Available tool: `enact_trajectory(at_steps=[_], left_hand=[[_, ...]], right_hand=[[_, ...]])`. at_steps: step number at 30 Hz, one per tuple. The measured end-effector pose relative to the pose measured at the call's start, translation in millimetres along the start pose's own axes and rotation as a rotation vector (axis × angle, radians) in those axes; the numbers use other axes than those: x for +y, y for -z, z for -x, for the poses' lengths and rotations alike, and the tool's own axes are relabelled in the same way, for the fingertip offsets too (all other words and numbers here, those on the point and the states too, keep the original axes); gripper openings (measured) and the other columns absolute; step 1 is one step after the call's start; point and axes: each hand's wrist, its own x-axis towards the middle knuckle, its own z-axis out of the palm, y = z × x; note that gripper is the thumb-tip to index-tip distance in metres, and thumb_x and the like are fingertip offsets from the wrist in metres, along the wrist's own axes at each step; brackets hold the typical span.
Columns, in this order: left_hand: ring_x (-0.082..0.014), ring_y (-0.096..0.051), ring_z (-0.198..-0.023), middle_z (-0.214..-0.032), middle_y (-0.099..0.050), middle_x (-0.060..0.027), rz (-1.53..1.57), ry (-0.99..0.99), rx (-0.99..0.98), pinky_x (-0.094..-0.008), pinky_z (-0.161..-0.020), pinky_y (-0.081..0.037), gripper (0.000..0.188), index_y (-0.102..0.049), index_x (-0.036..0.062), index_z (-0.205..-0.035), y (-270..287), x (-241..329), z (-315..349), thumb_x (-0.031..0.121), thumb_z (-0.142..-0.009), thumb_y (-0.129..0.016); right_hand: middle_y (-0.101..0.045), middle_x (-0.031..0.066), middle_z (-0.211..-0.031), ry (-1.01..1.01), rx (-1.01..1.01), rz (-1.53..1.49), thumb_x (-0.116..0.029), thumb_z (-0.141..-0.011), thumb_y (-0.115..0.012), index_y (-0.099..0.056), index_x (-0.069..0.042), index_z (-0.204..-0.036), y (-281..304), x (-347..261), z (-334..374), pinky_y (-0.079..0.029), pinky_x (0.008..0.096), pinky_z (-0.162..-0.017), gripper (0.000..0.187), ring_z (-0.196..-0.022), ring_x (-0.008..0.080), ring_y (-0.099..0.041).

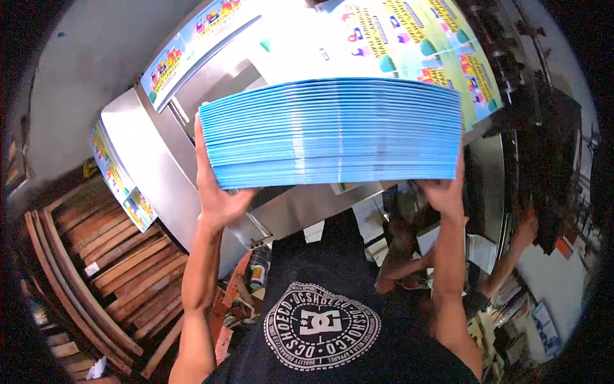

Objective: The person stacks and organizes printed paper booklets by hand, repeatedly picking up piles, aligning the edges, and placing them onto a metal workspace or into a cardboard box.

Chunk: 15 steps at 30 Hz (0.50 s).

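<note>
A thick stack of blue folded booklets (377, 137) is held up in front of me, spine edges toward me. My left hand (224, 200) grips its left end, with the thumb under the lower edge and the fingers along the side. At the right end my right hand (446, 197) clasps it the same way, its fingers mostly hidden by the stack. Beyond the stack, colourful printed sheets (364, 38) lie on a brightly lit metal work surface (291, 208).
Wooden slats of a pallet (131, 275) lie at the lower left. To the right, another person's hand (526, 229) reaches near dark machinery (543, 128). Piled papers (508, 301) stand at the lower right. A dark bottle (258, 269) is below the work surface.
</note>
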Motion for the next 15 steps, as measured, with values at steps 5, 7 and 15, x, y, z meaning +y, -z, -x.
enact_trajectory(at_steps=[5,7,15], left_hand=[[-0.0322,-0.035,-0.141,-0.159,-0.019,-0.023,0.282,0.129,-0.118,-0.0418,-0.114,-0.033,0.114,-0.007,-0.0037,-0.154,3.4,-16.1,2.7,0.016,-0.069,-0.079],[-0.0326,-0.034,-0.141,-0.159,-0.019,-0.0226,0.288,0.031,-0.102,-0.0441,-0.115,-0.033,0.112,-0.012,-0.0029,-0.154,2.0,-45.4,6.0,0.018,-0.068,-0.081],[-0.029,-0.048,-0.128,-0.149,-0.034,-0.0185,0.435,0.293,0.032,-0.0412,-0.106,-0.044,0.127,-0.001,0.0009,-0.156,-17.1,-29.9,9.3,0.02,-0.062,-0.085]], right_hand=[[-0.049,0.014,-0.14,-0.143,-0.028,-0.076,-0.012,-0.064,-0.086,-0.027,0.0,-0.151,17.5,47.4,23.4,-0.038,0.0385,-0.109,0.105,-0.126,0.0248,-0.05],[-0.051,0.0152,-0.138,-0.243,-0.051,-0.055,-0.016,-0.064,-0.086,-0.032,0.001,-0.148,5.5,37.0,0.9,-0.038,0.0388,-0.109,0.101,-0.125,0.0251,-0.05],[-0.057,0.0103,-0.125,-0.156,0.102,-0.689,0.009,-0.084,-0.063,-0.047,0.0,-0.135,-23.0,69.1,31.5,-0.049,0.039,-0.097,0.054,-0.113,0.0226,-0.057]])
